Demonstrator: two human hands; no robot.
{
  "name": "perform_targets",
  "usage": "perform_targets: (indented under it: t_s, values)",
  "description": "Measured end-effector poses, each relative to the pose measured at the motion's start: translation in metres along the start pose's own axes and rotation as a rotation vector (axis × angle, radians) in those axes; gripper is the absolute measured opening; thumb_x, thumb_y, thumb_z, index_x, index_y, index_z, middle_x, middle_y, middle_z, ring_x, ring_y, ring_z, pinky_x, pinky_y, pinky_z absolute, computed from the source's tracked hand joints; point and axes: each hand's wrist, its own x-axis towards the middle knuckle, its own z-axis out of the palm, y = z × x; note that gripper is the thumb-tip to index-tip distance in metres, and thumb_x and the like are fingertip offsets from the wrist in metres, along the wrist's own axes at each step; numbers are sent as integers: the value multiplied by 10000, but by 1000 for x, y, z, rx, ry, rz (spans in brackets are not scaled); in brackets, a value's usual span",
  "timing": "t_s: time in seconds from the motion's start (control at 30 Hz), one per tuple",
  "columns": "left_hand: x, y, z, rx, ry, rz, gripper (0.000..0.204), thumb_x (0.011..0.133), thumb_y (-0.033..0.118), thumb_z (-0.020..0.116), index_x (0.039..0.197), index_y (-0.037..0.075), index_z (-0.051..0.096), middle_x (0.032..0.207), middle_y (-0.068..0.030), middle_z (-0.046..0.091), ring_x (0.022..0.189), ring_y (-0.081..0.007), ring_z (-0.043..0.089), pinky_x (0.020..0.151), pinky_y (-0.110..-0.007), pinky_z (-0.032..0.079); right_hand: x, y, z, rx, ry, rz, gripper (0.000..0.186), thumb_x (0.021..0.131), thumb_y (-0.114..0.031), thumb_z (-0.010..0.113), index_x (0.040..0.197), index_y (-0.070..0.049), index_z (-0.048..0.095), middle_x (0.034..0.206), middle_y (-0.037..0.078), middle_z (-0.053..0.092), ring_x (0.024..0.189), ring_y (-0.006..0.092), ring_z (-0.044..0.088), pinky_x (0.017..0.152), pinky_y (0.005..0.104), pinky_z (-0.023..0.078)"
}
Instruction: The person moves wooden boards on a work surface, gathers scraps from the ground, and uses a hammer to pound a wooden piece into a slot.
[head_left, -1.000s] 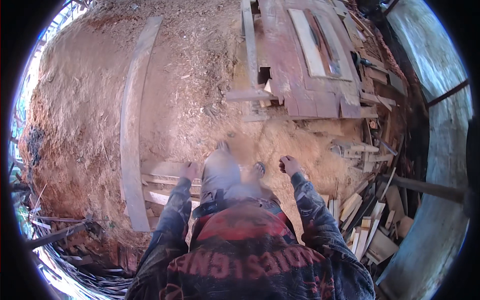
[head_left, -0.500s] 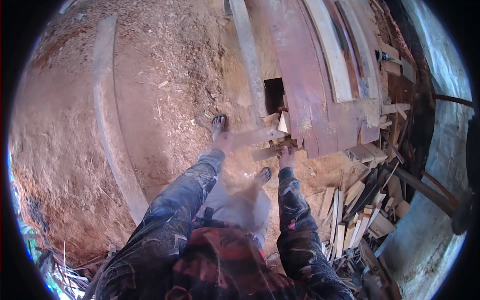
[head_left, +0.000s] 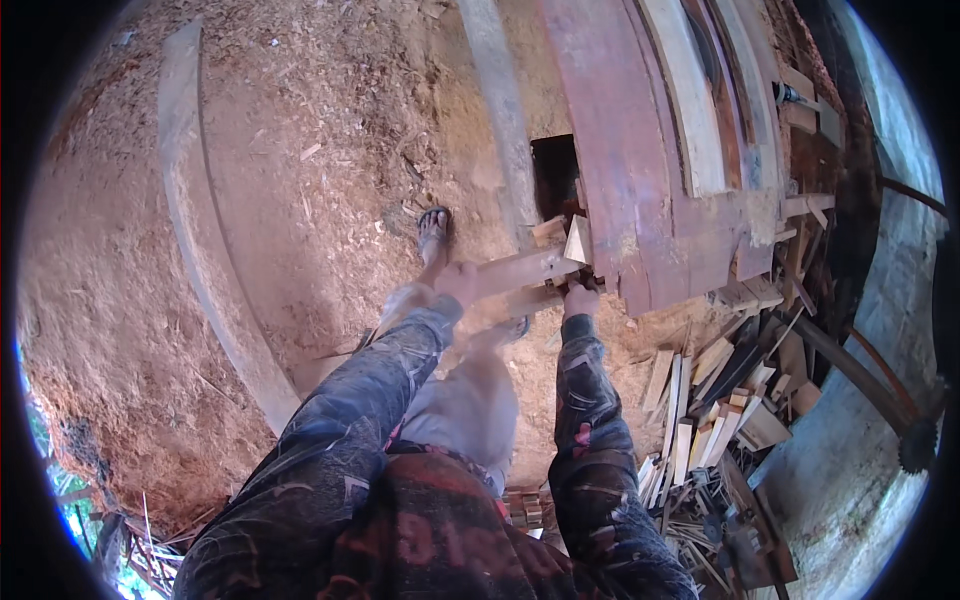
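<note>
My left hand (head_left: 457,283) is closed on the left end of a short wooden board (head_left: 522,269), which reaches across to the corner of a reddish plank platform (head_left: 620,180). My right hand (head_left: 582,299) is closed at that corner, just under the board's right end; what it grips is mostly hidden in shadow. A triangular offcut (head_left: 577,238) stands by the board, below a dark opening (head_left: 553,170). A second, blurred piece of wood (head_left: 530,302) lies beneath the board.
A long plank (head_left: 205,240) lies on the sawdust-covered dirt at left, another (head_left: 495,110) beside the platform. A power tool (head_left: 785,92) rests by loose boards at upper right. Scrap wood (head_left: 705,410) is heaped at right near a metal bar (head_left: 870,370) and pale sheet (head_left: 820,510).
Over the last second both hands have moved from beside my body forward to the wood at the platform corner and closed there. My view has swung toward the platform.
</note>
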Motion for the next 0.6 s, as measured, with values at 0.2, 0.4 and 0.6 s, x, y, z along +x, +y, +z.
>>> perform_targets:
  t_s: [0.2, 0.4, 0.6]
  values:
    - [-10, 28, -23, 43, -26, 59, 219, 853, 148, 519, 1056, 78, 563, 1063, -177, 631, 944, -395, 637, 784, -495, 523, 11, -12, -9, 139, 44, 76, 193, 881, -75, 610, 1044, 14, 558, 975, 98, 605, 827, 211, 617, 642, 333, 547]
    - [-15, 2, -4, 44, 57, 97, 213, 872, 157, 486, 1047, 84, 582, 1026, -187, 642, 939, -405, 639, 789, -490, 524, -70, 55, -18, 335, 129, 299, 162, 895, -149, 630, 996, -33, 580, 908, 84, 603, 796, 215, 591, 607, 408, 545]
    - [-8, 19, -8, 27, 64, -21, 197, 862, 148, 499, 1003, 83, 620, 969, -181, 658, 898, -393, 655, 759, -492, 531, -106, -3, -110, 239, -33, 212, 130, 913, -195, 635, 957, -107, 550, 863, 20, 586, 745, 152, 582, 643, 322, 520]
